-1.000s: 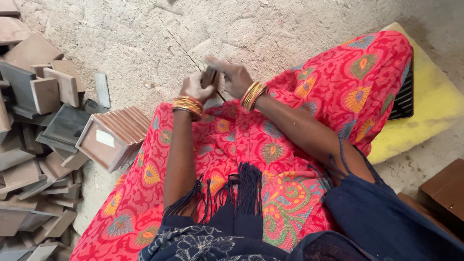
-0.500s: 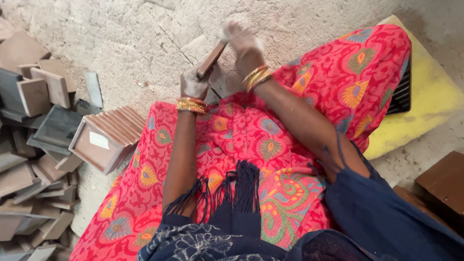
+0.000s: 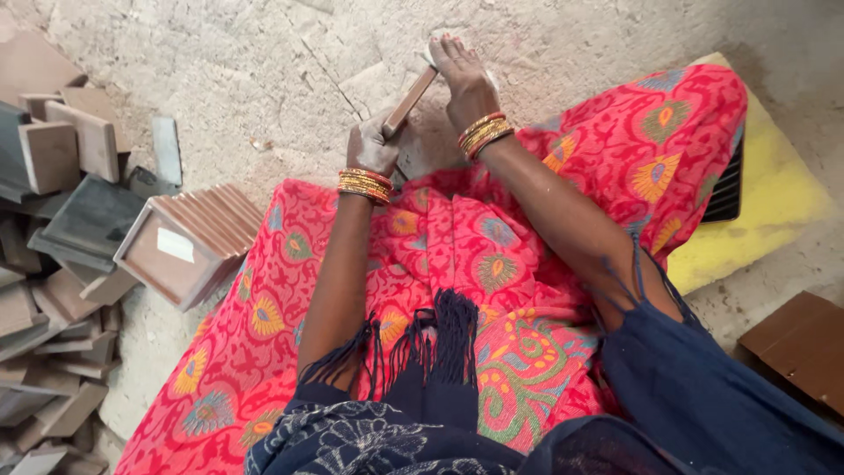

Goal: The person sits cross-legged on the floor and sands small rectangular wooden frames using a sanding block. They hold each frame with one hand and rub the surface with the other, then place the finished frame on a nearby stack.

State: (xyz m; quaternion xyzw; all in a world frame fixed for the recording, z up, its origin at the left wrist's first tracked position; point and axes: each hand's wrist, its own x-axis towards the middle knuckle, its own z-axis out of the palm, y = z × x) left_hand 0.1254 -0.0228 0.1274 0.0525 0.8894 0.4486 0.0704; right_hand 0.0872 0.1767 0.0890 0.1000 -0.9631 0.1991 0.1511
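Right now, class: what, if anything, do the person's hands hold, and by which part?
A thin brown tile, held on edge: the left hand grips its lower end, and the right hand is at its upper end.

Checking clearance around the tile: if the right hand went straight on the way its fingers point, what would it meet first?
Probably only the bare stone floor; the right hand points up-frame beside the tile, though depth is unclear.

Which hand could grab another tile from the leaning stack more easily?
Probably the left hand: it is nearer the leaning stack of tiles. The right hand is farther, pressing the thin tile's top end.
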